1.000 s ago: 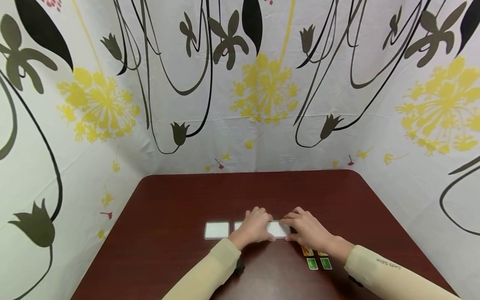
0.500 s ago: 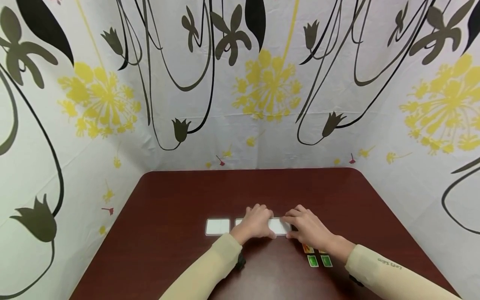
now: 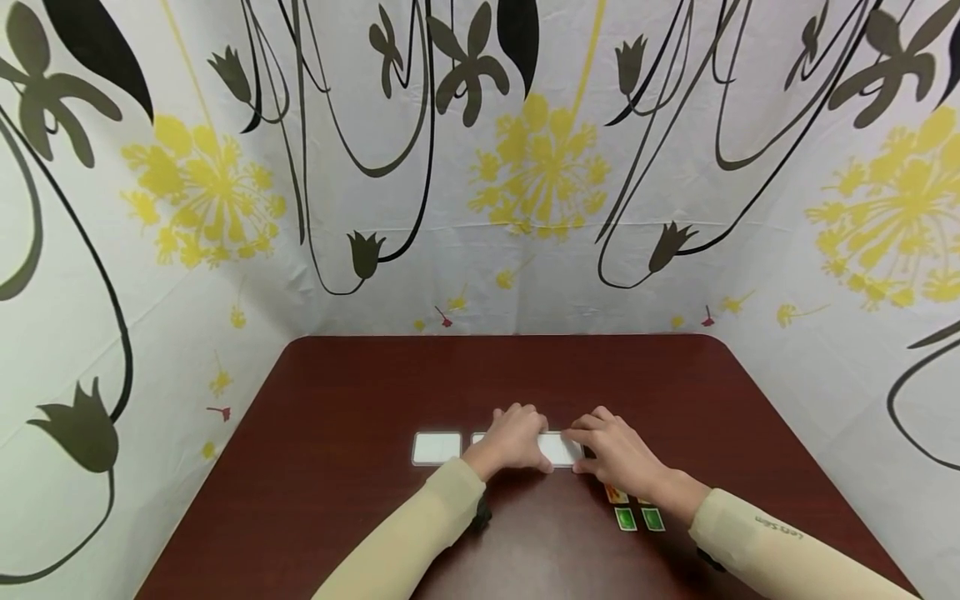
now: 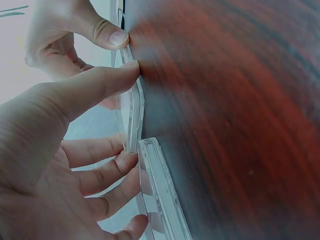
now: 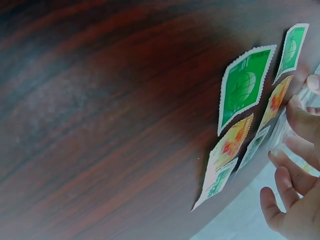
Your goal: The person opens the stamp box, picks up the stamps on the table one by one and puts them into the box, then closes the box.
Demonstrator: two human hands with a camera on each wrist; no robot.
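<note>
Three flat clear plastic cases with white insides lie in a row on the table. My left hand (image 3: 513, 439) reaches over the middle case (image 3: 477, 438), hiding most of it. Its thumb and fingers hold the left side of the right-hand case (image 3: 561, 450). At that case's other end, my right hand (image 3: 618, 450) grips the edge with thumb and fingers. In the left wrist view both thumbs press the near edge of the case (image 4: 136, 112), and another case (image 4: 165, 195) sits beside it. The leftmost case (image 3: 437, 448) is untouched.
Several postage stamps lie in two columns near my right hand: green stamps (image 5: 246, 87) and orange stamps (image 5: 232, 142), with greenish ones beyond. The dark red wooden table (image 3: 360, 383) has rounded far corners. A flower-printed cloth (image 3: 480, 308) hangs around it.
The head view has tilted down slightly, so the table, hands and cases appear a little higher. Both hands keep the same hold on the right-hand case.
</note>
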